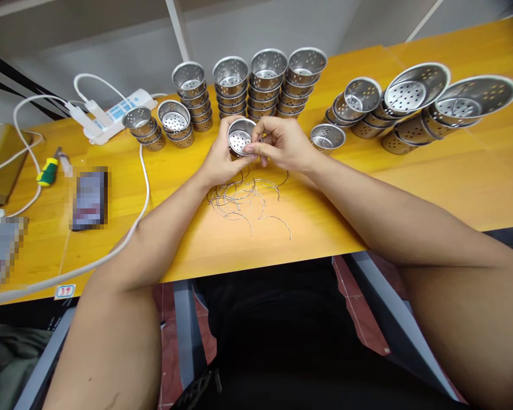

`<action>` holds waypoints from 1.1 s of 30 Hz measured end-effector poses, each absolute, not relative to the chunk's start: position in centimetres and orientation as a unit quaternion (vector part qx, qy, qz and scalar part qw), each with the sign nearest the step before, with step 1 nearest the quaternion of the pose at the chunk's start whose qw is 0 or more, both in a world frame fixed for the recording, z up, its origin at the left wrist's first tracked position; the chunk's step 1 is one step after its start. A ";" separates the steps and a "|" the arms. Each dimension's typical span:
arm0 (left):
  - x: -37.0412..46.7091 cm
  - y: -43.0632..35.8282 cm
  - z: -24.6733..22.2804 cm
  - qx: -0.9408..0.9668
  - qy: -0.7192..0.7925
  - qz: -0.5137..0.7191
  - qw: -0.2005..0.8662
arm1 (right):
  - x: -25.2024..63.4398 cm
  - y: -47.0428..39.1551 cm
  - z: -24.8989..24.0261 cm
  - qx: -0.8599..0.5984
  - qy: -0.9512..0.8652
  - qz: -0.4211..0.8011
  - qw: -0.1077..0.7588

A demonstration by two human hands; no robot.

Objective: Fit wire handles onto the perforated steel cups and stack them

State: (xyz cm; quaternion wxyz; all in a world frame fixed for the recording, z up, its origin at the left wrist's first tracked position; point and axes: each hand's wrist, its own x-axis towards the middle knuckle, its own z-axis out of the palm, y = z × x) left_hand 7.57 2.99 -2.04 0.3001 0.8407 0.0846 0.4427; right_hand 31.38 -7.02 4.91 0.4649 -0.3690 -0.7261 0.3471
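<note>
A perforated metal cup (239, 138) is tilted toward me above the table, with my left hand (220, 156) wrapped round its left side. My right hand (282, 142) is closed in a pinch at the cup's right rim. Whatever its fingertips hold there, if anything, is too small to make out. Just below both hands lies a loose pile of thin curved wire handles (239, 199) on the yellow table (316, 228). Close to my right hand stands another perforated cup (327, 138) with a wire across its inside.
Stacks of perforated cups (268, 71) line the back, and more stacks (414, 91) stand at the right. At left are a white power strip (119, 114), a screwdriver (48, 171) and a blurred phone (89, 199). A white cable (143, 199) crosses by my left forearm.
</note>
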 end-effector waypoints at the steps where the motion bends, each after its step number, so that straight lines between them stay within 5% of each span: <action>1: 7.6 3.0 -2.0 0.841 0.083 0.441 0.301 | 31.3 -7.1 5.0 -0.370 -0.726 0.346 0.465; 7: 7.6 3.4 -2.8 0.849 0.094 0.439 0.278 | 30.9 -7.1 4.8 -0.373 -0.726 0.337 0.469; 12: 7.5 4.1 -3.7 0.845 0.120 0.450 0.265 | 31.6 -6.7 4.4 -0.389 -0.739 0.206 0.511; 33: 7.2 3.7 -2.5 0.819 0.126 0.486 0.277 | 32.4 -8.1 5.5 -0.394 -0.820 0.063 0.411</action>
